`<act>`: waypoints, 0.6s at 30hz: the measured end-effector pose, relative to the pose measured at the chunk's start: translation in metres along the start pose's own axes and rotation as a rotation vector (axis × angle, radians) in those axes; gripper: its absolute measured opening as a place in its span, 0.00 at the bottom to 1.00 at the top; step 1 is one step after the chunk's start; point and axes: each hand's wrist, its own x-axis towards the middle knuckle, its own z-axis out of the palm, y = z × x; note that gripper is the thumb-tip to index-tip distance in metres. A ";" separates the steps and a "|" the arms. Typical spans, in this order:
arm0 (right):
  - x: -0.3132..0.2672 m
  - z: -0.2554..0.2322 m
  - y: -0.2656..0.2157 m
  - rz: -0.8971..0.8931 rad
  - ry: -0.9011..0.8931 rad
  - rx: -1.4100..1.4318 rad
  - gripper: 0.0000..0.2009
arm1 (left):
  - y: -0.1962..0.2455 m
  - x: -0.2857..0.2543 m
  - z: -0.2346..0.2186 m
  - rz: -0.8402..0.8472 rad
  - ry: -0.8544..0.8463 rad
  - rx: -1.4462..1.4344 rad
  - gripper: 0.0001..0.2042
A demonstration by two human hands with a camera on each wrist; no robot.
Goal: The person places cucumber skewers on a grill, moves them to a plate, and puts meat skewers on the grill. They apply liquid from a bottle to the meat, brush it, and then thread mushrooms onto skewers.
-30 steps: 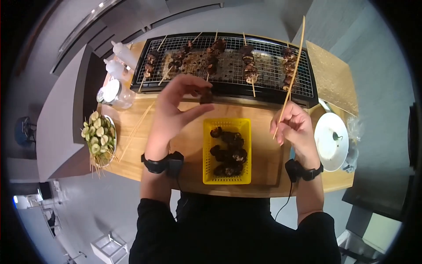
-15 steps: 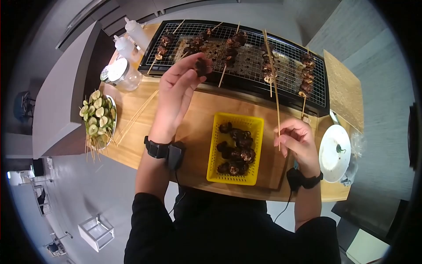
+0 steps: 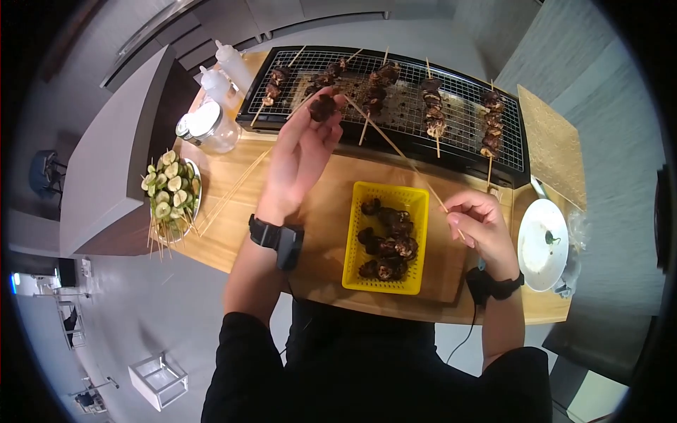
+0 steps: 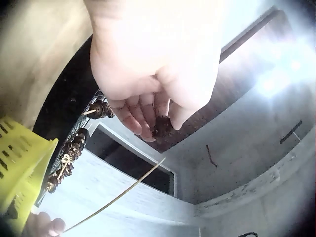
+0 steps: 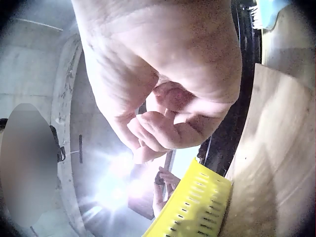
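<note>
In the head view my left hand pinches a dark brown piece over the near edge of the grill. My right hand grips a bare wooden stick near its lower end; the stick slants up and left, its tip close to the piece. In the left wrist view the stick points toward the piece, with a gap between them. Between and below the hands stands a yellow basket holding several dark pieces.
Several loaded skewers lie on the grill. At the left are a plate of green skewered slices, a lidded jar and squeeze bottles. A white plate stands at the right, and loose sticks lie left on the table.
The stick has tipped from nearly upright to a leftward slant toward the piece. My left hand first rose over the grill's edge, then turned so its palm shows, still pinching the piece.
</note>
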 end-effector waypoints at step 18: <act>0.001 -0.005 0.004 0.027 0.062 -0.013 0.08 | -0.010 0.008 -0.002 -0.090 0.040 -0.128 0.23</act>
